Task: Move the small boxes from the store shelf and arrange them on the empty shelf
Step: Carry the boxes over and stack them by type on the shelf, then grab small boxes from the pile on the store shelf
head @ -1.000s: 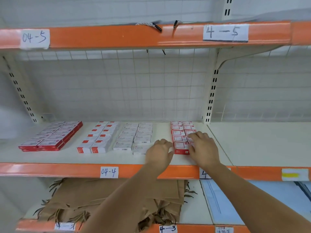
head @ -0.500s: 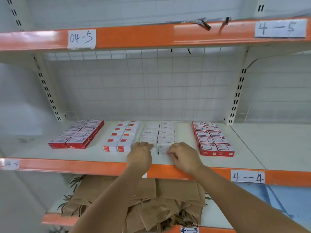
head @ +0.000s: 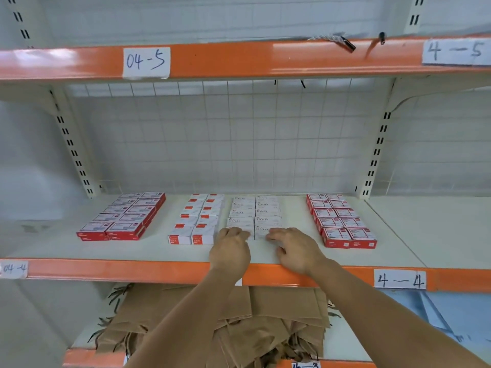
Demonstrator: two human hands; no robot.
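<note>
Four groups of small boxes lie in double rows on the shelf (head: 148, 251) labelled 04-4. From left to right they are red boxes (head: 125, 216), white boxes with red ends (head: 198, 221), white staples boxes (head: 253, 213) and more red boxes (head: 341, 221). Both hands are at the front of the white staples group. My left hand (head: 231, 251) curls its fingers over the front-left box and hides most of it. My right hand (head: 295, 248) rests its fingertips on the front-right box (head: 261, 231), thumb spread.
The orange beam of the shelf above (head: 239, 58) labelled 04-5 hangs overhead. A white upright (head: 374, 155) divides this bay from the bare shelf (head: 438, 229) on the right. Brown paper bags (head: 239, 322) are piled on the shelf below.
Both hands moved left from the right-hand red boxes to the front of the white staples boxes. My view turned left with them. Over the last half second the hands barely shifted.
</note>
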